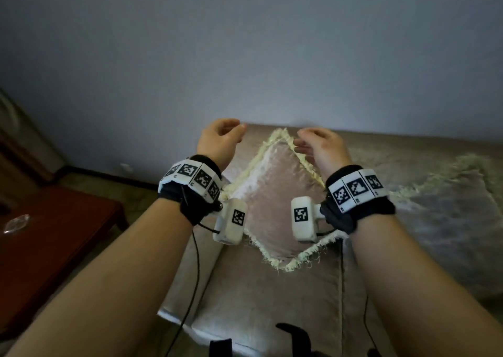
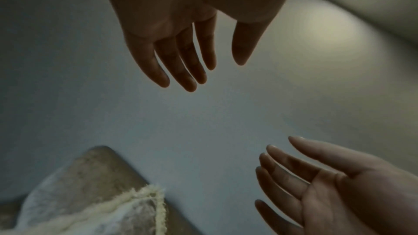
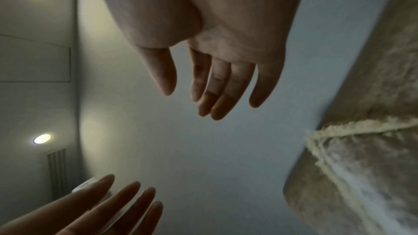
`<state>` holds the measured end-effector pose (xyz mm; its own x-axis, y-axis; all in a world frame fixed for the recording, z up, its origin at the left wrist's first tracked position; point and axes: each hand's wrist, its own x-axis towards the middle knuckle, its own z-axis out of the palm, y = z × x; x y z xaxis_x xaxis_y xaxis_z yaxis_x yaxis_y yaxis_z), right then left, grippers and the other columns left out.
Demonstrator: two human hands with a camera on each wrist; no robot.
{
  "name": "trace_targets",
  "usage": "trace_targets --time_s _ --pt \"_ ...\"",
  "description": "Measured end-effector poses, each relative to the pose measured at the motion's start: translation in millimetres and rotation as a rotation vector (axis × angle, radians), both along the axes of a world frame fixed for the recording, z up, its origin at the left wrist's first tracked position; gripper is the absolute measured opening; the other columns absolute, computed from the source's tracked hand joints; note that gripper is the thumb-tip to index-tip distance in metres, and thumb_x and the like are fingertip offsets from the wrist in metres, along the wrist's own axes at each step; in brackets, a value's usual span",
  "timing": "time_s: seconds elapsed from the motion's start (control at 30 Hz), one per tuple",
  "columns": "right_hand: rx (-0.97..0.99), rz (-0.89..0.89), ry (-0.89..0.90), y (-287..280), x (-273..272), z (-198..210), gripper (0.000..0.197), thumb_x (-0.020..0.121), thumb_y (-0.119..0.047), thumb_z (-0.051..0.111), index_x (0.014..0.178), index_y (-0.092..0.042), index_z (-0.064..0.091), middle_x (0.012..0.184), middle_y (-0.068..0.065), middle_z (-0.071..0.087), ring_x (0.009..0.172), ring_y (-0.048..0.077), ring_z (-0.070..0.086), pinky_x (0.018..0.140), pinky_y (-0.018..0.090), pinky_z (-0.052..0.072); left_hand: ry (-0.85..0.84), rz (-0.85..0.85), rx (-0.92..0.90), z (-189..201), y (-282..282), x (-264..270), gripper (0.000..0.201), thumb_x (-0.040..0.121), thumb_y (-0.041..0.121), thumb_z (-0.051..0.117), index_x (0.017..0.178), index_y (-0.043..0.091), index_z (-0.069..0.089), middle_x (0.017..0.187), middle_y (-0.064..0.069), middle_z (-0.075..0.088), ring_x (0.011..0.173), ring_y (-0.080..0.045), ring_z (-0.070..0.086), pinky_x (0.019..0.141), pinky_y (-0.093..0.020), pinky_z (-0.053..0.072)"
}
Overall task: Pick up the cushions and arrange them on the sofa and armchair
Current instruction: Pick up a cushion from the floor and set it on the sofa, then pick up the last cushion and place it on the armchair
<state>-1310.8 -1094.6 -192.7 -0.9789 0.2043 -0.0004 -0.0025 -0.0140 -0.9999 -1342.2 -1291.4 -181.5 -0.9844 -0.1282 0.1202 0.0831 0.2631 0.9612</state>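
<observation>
A pinkish-beige velvet cushion [image 1: 272,201] with a cream fringe stands on one corner like a diamond, leaning against the sofa [image 1: 272,302] backrest at its left end. My left hand [image 1: 231,132] hovers just left of the cushion's top corner, fingers relaxed and holding nothing. To the right of that corner is my right hand [image 1: 307,140], also empty, its fingertips close to the fringe. The left wrist view shows the left hand [image 2: 217,71] spread open above the fringe [image 2: 140,201]. In the right wrist view the right hand [image 3: 185,101] is open beside the cushion [image 3: 353,163].
A second fringed cushion [image 1: 449,207] leans on the sofa back to the right. A dark wooden table [image 1: 54,234] stands to the left of the sofa, with a clear object on it. A plain wall [image 1: 272,57] rises behind the sofa.
</observation>
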Motion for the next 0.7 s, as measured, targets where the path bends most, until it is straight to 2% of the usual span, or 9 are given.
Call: trace_targets --time_s 0.07,0.17,0.3,0.37,0.43,0.53,0.63,0.7 --pt "0.006 0.081 0.006 -31.6 -0.9 2.7 0.011 0.096 -0.023 0.06 0.087 -0.018 0.065 0.096 0.005 0.073 0.081 0.016 0.068 0.076 0.026 0.048 0.014 0.088 0.006 2.8 -33.9 16.6 0.019 0.097 0.025 0.063 0.114 0.016 0.063 0.095 0.007 0.067 0.089 -0.011 0.066 0.08 -0.025 0.048" --pt "0.004 0.167 0.018 -80.3 0.8 8.9 0.011 0.096 -0.022 0.06 0.087 -0.019 0.065 0.092 0.003 0.072 0.078 0.013 0.067 0.072 0.024 0.046 0.031 0.213 0.009 7.2 -84.7 42.3 0.027 0.096 0.023 0.064 0.12 0.01 0.064 0.102 -0.001 0.068 0.092 -0.015 0.067 0.082 -0.027 0.048" --pt "-0.031 0.286 0.048 -158.4 6.4 13.9 0.01 0.096 -0.015 0.06 0.096 -0.007 0.065 0.093 0.011 0.068 0.075 0.014 0.064 0.059 0.012 0.049 0.044 0.359 -0.007 11.3 -161.3 78.5 0.028 0.096 0.024 0.065 0.119 0.01 0.066 0.101 -0.001 0.069 0.093 -0.016 0.068 0.088 -0.033 0.055" --pt "-0.012 0.354 0.045 -202.7 10.5 15.6 0.01 0.095 -0.017 0.06 0.087 -0.012 0.064 0.09 0.007 0.069 0.074 0.013 0.065 0.063 0.016 0.048 0.047 0.429 -0.023 13.2 -203.1 99.1 0.027 0.096 0.028 0.064 0.119 0.014 0.066 0.1 0.002 0.07 0.095 -0.015 0.069 0.092 -0.034 0.056" --pt "0.006 0.421 0.055 -249.3 16.1 18.6 0.016 0.095 -0.018 0.06 0.08 -0.017 0.062 0.089 0.006 0.069 0.073 0.011 0.065 0.062 0.015 0.046 0.047 0.495 -0.033 15.3 -246.9 121.3 0.026 0.097 0.029 0.063 0.119 0.017 0.065 0.1 0.004 0.069 0.099 -0.013 0.068 0.092 -0.031 0.056" --pt "0.042 0.51 0.08 -323.0 30.2 22.6 0.015 0.095 -0.019 0.061 0.08 -0.018 0.063 0.09 0.007 0.069 0.072 0.011 0.066 0.057 0.01 0.046 0.056 0.583 -0.041 17.8 -316.3 156.3 0.023 0.098 0.031 0.061 0.117 0.021 0.064 0.099 0.009 0.069 0.101 -0.009 0.067 0.092 -0.029 0.054" --pt "0.073 0.605 0.113 -399.1 47.4 23.2 0.015 0.095 -0.022 0.061 0.081 -0.019 0.064 0.089 0.005 0.07 0.078 0.015 0.067 0.066 0.018 0.045 0.06 0.667 -0.04 15.4 -385.9 188.3 0.029 0.098 0.032 0.061 0.123 0.017 0.064 0.101 0.01 0.068 0.102 -0.008 0.066 0.09 -0.026 0.053" --pt "0.089 0.679 0.12 -451.4 61.7 21.9 0.016 0.095 -0.022 0.06 0.08 -0.02 0.064 0.087 0.003 0.07 0.078 0.016 0.066 0.065 0.018 0.045 0.053 0.719 -0.033 10.4 -430.1 211.2 0.031 0.098 0.034 0.06 0.125 0.018 0.064 0.1 0.009 0.069 0.101 -0.008 0.067 0.091 -0.027 0.054"
